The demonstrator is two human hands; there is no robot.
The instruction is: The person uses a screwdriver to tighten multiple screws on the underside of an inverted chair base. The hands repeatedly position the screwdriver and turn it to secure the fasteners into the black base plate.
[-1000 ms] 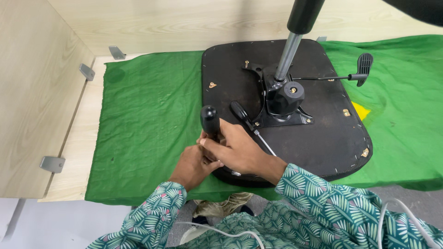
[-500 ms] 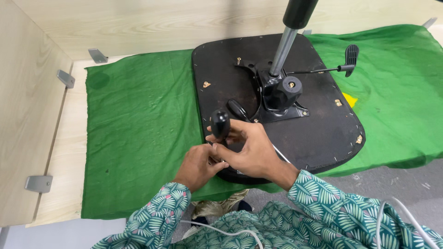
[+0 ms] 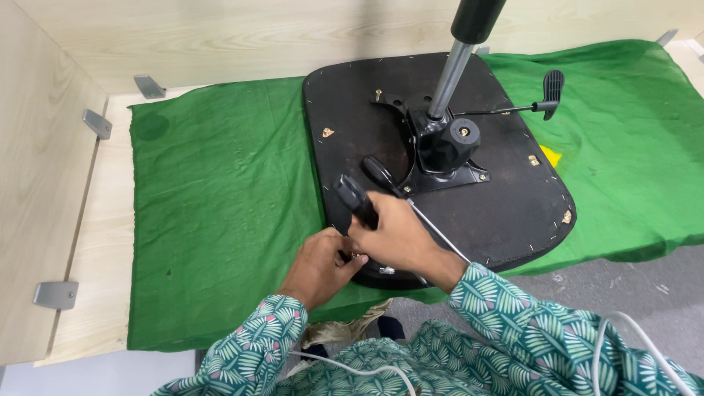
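I am seeing my right hand [image 3: 396, 238] gripping a black handle [image 3: 356, 199] at the seat's [image 3: 506, 213] near edge. My left hand [image 3: 319, 264] is pinching something beneath it, hidden by fingers; what, I cannot tell.

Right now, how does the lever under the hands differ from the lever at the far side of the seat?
The near lever lies partly covered by the right hand; the far lever is free and untouched. The near lever points toward the person, the far lever sideways over the green cloth. Both are thin metal rods with black paddle grips.
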